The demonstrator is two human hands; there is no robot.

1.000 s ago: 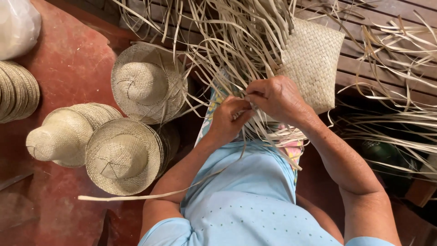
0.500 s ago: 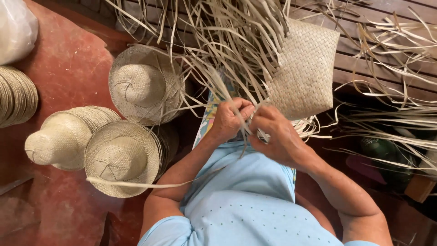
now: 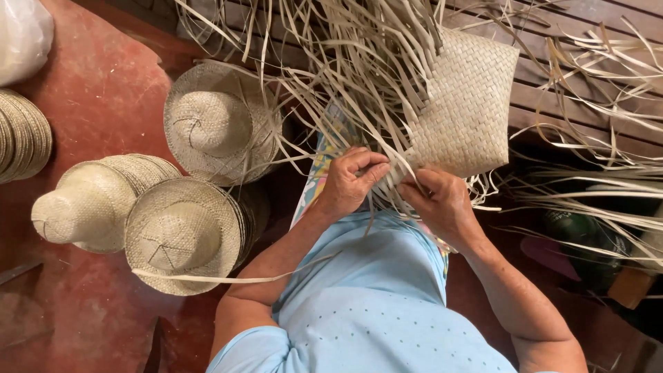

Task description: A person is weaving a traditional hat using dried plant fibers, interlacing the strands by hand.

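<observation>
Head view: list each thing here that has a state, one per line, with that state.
Woven panel: partly woven, loose strips trailing from its edges.
Left hand: closed on strips at the panel's lower edge.
Right hand: pinching strips at the same edge.
Loose strips: unwoven, fanned out.
Hats: finished, lying stacked on the red floor.
Single hat: finished, crown up.
</observation>
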